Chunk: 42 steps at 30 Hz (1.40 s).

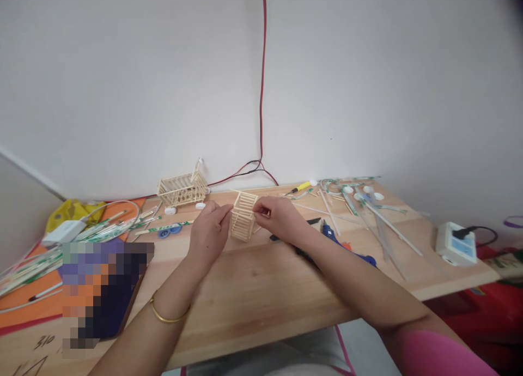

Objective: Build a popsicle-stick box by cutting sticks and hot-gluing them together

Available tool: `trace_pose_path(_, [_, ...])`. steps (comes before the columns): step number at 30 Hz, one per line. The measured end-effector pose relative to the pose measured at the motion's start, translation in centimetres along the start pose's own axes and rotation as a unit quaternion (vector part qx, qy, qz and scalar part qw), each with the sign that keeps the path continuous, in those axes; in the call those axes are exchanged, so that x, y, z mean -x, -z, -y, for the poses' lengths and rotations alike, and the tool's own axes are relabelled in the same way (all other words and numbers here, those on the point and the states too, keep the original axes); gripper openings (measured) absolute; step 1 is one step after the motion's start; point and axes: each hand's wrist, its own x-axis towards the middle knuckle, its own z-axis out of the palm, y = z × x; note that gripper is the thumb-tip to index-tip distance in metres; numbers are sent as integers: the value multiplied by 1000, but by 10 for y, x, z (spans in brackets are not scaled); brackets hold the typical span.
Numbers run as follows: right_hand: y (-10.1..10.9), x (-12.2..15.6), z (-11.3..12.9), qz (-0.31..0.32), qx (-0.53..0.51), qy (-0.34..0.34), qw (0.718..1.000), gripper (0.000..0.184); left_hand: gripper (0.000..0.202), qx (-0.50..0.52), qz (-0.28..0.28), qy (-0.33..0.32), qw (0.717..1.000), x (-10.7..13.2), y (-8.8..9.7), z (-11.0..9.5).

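Note:
A small open box built of thin wooden sticks (243,216) stands on the wooden table (253,289), between my hands. My left hand (210,229) pinches its left side with thumb and fingers closed. My right hand (275,217) pinches its upper right edge, fingers curled. A gold bangle sits on my left wrist.
A finished stick cart (182,189) stands by the wall. White bottle caps, loose sticks and green-printed wrappers lie scattered. A blue glue gun (345,245) lies right of my right arm, a white power adapter (455,243) at the far right, a phone (106,289) and orange mat on the left.

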Motion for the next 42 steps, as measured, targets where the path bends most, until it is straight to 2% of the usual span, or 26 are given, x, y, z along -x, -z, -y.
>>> trace_pose_path(9, [-1,0,11,3,3,-65,998,7,24,5,1,-2,1000,0,1,0])
trace_pose_path(42, [-4,-6,13,23,66,-52,996,4,22,-17,9,9,1000,-1,3,0])
